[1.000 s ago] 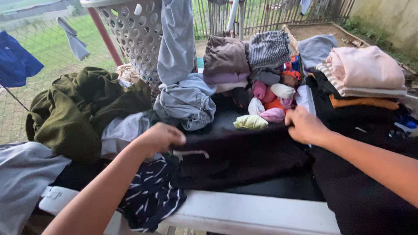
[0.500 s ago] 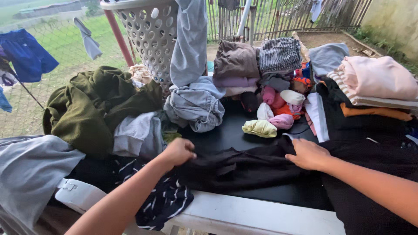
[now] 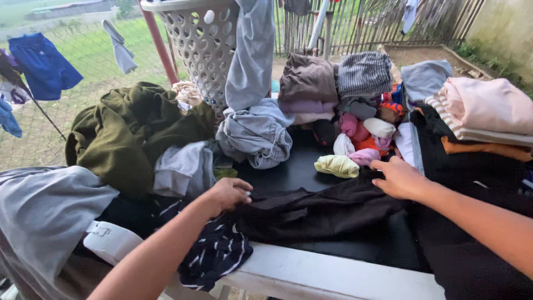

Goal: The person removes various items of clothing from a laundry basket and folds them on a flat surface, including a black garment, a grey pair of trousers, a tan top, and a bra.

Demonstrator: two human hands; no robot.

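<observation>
Head view, looking down at a table (image 3: 333, 275) buried in laundry. Biggest thing going is the olive green garment (image 3: 127, 136) heaped up beyond the left hand, with a grey cloth (image 3: 44, 214) spread out to that hand's left. Straight ahead of both hands there's a perforated laundry basket (image 3: 194, 39) with light blue pants (image 3: 252, 111) hanging out of it. Beyond the right hand sit folded stacks, a pink top (image 3: 488, 105) on the pile, and a bunch of small rolled socks (image 3: 355, 141), the nearest a pale yellow-green bundle (image 3: 337, 165). No packages or labels I can make out.

The black garment (image 3: 322, 208) lies stretched between the two hands. Left hand (image 3: 230, 193) is clenched, pinching its left end. Right hand (image 3: 401, 178) is flat with fingers spread, pressing on its right end. A navy striped piece (image 3: 216, 253) droops off the edge just under the left wrist.
</observation>
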